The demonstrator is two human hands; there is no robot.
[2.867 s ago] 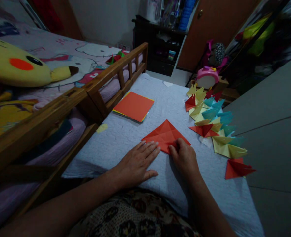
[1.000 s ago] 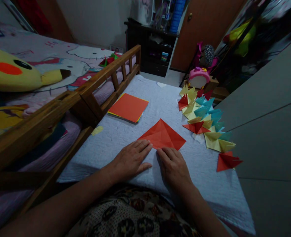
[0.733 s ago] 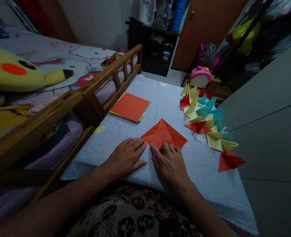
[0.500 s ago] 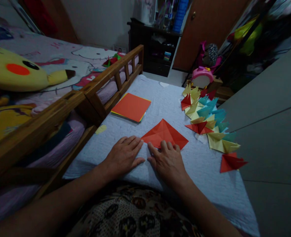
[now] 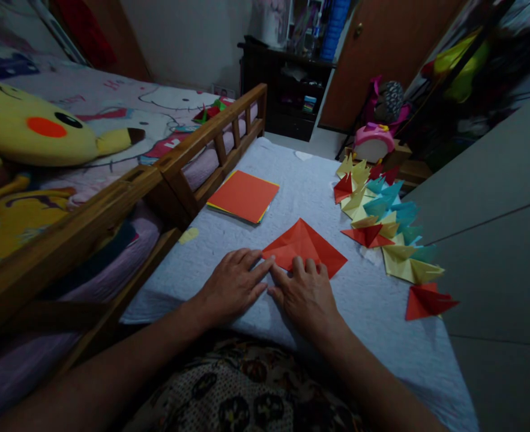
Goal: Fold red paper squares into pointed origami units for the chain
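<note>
A red sheet of origami paper [image 5: 301, 240], folded into a diamond-like shape with crease lines, lies flat on the cloth-covered table [image 5: 292, 174]. My left hand [image 5: 235, 279] rests at its left corner, fingers stretched out, the index tip close to my other hand. On the paper's near edge my right hand [image 5: 307, 294] presses with its fingertips, covering part of that edge; its fingers are spread. Behind and to the left sits a stack of square paper [image 5: 244, 195], orange-red on top with yellow showing beneath.
Folded paper pieces in yellow [image 5: 411, 264], teal [image 5: 384, 198] and red [image 5: 429, 300] line the table's right side. A wooden bed rail [image 5: 210, 129] borders the left, with a yellow plush toy [image 5: 44, 126] beyond it. A pale cabinet [image 5: 503, 240] stands right.
My left index finger has slid right, toward my right index finger at the paper's near edge. The whole view has shifted slightly; the right hand stays on the paper.
</note>
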